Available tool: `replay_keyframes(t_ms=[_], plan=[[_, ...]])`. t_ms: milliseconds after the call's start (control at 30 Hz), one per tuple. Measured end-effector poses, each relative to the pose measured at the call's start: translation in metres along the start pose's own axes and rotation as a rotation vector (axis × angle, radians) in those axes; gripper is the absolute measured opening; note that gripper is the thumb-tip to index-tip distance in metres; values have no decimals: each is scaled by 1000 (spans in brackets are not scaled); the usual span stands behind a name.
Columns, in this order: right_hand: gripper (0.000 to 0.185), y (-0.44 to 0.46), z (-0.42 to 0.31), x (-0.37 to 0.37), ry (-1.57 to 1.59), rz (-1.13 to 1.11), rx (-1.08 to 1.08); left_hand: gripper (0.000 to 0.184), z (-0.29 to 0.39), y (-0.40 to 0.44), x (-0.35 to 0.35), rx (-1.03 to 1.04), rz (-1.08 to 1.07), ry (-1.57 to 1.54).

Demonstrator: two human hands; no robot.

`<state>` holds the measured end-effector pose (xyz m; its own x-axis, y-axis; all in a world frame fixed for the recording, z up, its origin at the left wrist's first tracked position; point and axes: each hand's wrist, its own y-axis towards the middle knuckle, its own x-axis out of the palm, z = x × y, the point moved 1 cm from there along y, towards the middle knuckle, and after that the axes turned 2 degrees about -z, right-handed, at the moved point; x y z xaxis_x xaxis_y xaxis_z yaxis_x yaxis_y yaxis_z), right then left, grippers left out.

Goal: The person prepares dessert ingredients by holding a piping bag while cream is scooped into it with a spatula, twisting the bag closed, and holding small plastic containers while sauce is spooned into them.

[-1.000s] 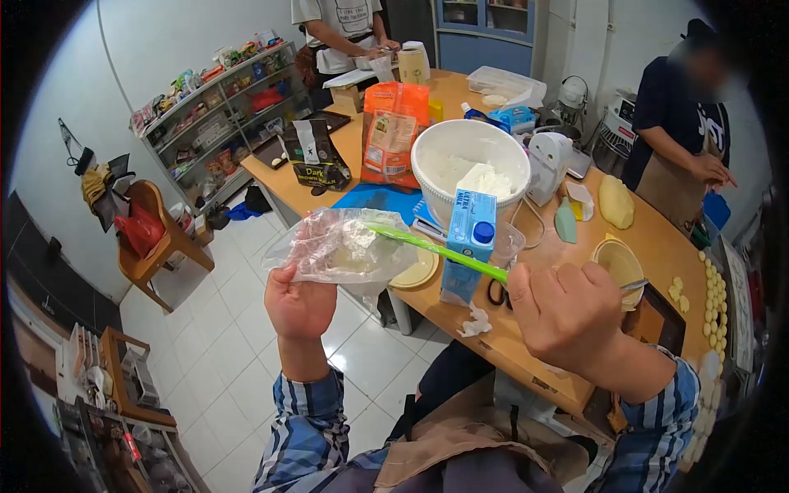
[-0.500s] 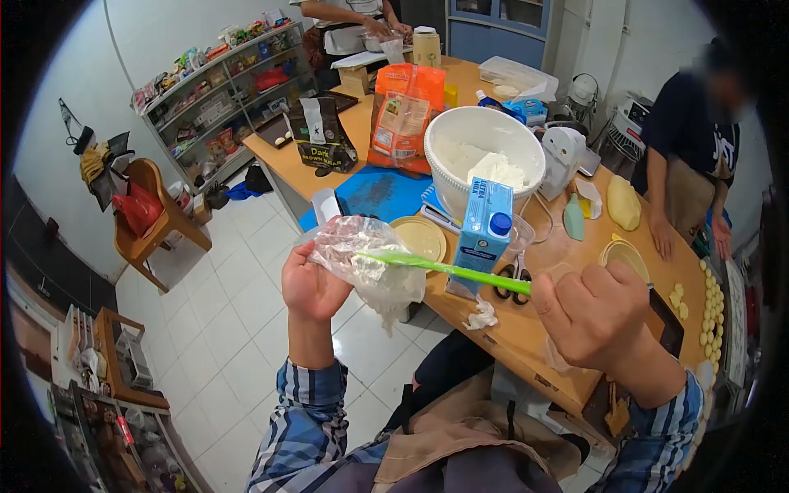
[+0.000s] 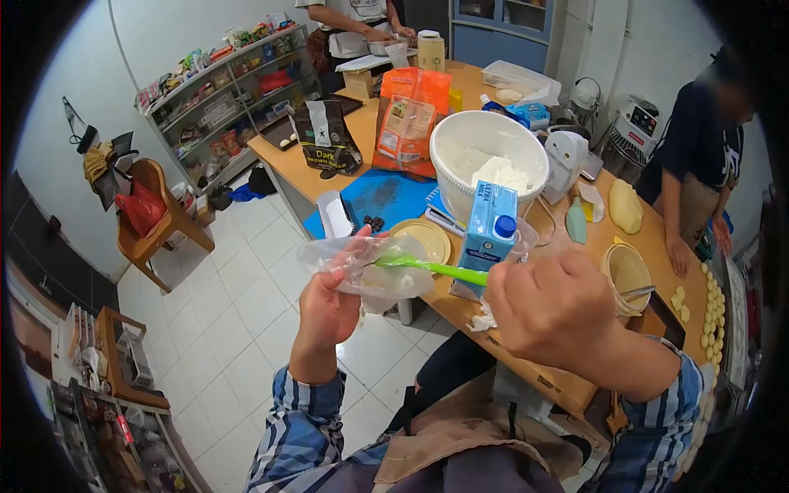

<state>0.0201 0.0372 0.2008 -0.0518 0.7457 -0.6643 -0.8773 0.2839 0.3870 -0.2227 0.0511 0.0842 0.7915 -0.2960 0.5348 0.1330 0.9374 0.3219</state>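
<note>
blue, black and white plaid sleeves (image 3: 308, 427), tan apron (image 3: 460, 452) with dark straps, bare fingers (image 3: 333, 278)

Crinkled translucent plastic bag (image 3: 370, 274); glossy green plastic spatula (image 3: 450, 270).

From my feed I see a lime-green spatula (image 3: 444, 269), a milky, see-through bag (image 3: 362, 267) and sleeves checked in blue, white and black. I make out a light-blue carton (image 3: 485, 238) with a darker blue cap (image 3: 505, 226), a white tub (image 3: 485, 156), an orange packet (image 3: 408, 119), a black pouch (image 3: 325, 140) with yellow lettering, a bright-blue mat (image 3: 378, 197) and a tan tabletop (image 3: 542, 353).
</note>
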Motion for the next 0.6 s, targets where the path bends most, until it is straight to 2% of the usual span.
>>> replay_keyframes(t_ms=[133,233,333,600], plan=[[9,5,-7,-1,-61,26,-8,56,-4,-3,4,42,-45,67],[12,7,-11,5,-195,202,-84,54,-5,0,10,37,-52,79],[12,6,-17,-1,-298,254,-160,59,-12,4,16,57,-33,163],[4,0,-13,-19,-278,248,-159,62,-18,8,20,-2,15,191]])
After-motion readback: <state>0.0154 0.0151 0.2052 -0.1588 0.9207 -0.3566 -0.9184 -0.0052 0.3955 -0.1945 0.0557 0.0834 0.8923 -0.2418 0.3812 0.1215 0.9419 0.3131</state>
